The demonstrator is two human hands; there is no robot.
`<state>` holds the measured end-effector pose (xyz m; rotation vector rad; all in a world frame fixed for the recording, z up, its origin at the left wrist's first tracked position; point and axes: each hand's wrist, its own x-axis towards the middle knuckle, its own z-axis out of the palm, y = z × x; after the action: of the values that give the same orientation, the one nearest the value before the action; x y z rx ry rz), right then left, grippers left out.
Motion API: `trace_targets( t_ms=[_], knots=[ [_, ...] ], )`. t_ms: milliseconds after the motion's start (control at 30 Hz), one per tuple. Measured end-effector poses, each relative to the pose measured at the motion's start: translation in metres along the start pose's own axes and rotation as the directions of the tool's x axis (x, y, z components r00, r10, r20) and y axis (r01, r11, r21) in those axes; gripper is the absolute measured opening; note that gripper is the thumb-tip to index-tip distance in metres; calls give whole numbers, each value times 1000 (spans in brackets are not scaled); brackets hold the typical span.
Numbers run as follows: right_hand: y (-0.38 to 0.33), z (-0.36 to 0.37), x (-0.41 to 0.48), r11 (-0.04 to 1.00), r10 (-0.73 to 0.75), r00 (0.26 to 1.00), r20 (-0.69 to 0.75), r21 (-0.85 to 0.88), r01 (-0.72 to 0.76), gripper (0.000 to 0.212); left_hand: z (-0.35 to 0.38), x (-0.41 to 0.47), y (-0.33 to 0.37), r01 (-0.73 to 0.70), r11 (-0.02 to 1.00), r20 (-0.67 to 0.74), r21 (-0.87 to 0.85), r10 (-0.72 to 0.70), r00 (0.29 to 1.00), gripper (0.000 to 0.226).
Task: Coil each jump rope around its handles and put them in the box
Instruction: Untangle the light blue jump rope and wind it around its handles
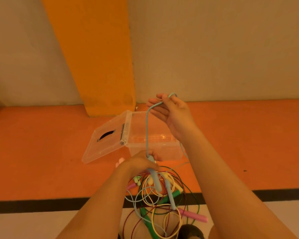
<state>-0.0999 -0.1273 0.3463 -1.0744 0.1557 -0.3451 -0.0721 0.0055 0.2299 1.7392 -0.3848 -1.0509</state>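
While the left grip (141,162) curls tight round the top of a pale-blue handle (155,180), apparently to steady it as the core for winding, the right grip (170,114) is raised above and beyond it. Its fingers are closed on the pale-blue cord (146,131), and a small loop pokes over them. Between the two grips the cord runs almost straight, which suggests it is being drawn taut so that a turn will lie snug. A further length drops behind the right wrist.

Just below the left grip hangs the second pale-blue handle (170,195); whether the same fingers hold it cannot be told. Under both handles, on the person's side of the left grip, lies the tangle of other ropes: green handle (169,196), pink handle (195,215), yellow cord (173,219) and darker loops crossing one another.

Directly beyond the left grip and beneath the right one sits the clear box (162,144) on the orange floor (41,152). Its lid (107,137) is flung open to the left, so a coiled rope can go straight in. No rope seems to be inside it yet.
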Motion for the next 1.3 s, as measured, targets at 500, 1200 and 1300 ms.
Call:
trace_targets(
  t_ms=[500, 1200, 1300],
  knots=[
    [59, -64, -1, 681, 369, 903, -221, -597, -425, 32, -9, 40, -6, 89, 996, -184, 25, -83, 979, 34],
    [322, -239, -41, -119, 539, 659, -524, -822, -557, 37, 13, 155, -187, 267, 962, -181, -56, -273, 945, 67],
    [330, -238, -42, -113, 558, 636, -533, -808, -579, 28, 15, 156, -192, 312, 949, -163, -46, -315, 935, 62]
  ],
)
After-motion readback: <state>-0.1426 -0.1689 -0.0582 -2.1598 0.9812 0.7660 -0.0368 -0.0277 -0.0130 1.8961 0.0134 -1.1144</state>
